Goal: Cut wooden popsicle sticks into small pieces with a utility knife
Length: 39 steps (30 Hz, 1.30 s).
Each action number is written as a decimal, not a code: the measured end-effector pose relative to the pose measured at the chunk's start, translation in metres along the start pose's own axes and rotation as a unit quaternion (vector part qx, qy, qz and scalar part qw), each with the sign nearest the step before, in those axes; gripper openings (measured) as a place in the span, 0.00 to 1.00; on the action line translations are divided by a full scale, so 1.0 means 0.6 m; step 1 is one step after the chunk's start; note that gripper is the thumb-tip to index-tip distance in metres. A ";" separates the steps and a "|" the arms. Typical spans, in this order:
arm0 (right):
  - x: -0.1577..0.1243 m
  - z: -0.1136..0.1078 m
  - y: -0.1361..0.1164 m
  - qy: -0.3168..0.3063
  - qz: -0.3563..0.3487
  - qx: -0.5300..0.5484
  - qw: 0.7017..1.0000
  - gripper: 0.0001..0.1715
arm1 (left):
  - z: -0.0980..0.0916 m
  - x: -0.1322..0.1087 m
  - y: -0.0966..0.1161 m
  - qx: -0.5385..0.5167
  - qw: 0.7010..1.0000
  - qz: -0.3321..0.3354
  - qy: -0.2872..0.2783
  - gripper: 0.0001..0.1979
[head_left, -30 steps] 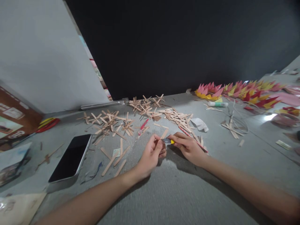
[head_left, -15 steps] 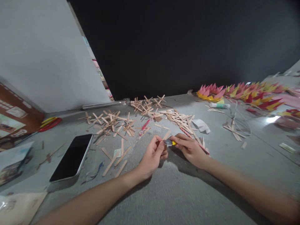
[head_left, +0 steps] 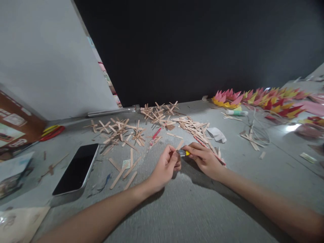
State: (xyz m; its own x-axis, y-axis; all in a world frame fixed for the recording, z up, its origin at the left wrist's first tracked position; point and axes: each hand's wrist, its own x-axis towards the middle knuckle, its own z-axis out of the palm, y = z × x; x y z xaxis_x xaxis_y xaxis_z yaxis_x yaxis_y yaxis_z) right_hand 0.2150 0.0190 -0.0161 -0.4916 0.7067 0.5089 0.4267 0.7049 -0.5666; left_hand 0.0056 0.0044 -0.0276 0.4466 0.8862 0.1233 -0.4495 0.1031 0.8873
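My left hand (head_left: 167,164) pinches a wooden popsicle stick (head_left: 180,144), whose far end sticks out past the fingertips. In my right hand (head_left: 204,159) is a yellow utility knife (head_left: 187,153), mostly covered by the fingers. Its grey blade (head_left: 181,152) lies against the stick close to my left thumb. Both hands are closed and held just above the grey surface (head_left: 177,209). Beyond them lies a pile of loose popsicle sticks (head_left: 193,128), and a red striped stick-like object (head_left: 199,141) passes partly behind my right hand.
Crossed-stick pieces (head_left: 117,130) lie heaped left of centre. A phone (head_left: 76,168) rests at left, near a brown box (head_left: 17,121). Pink and yellow paper crowns (head_left: 227,98), a glue stick (head_left: 236,113) and a white cable (head_left: 267,130) lie right. A black panel (head_left: 189,50) stands behind.
The view has shifted very slightly. Both hands keep nearly the same pose, with the blade still against the popsicle stick.
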 end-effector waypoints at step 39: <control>-0.014 -0.001 -0.018 0.015 0.071 -0.042 0.996 0.18 | 0.013 -0.009 0.008 0.037 0.990 0.013 0.139 0.18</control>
State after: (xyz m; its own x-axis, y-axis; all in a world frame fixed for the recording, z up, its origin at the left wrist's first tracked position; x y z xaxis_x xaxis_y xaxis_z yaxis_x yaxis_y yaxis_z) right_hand 0.2149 0.0051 -0.0138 -0.3995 0.8002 0.4472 0.5527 0.5995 -0.5790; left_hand 0.0069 -0.0032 -0.0206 0.2011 0.9791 0.0290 -0.3965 0.0543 0.9164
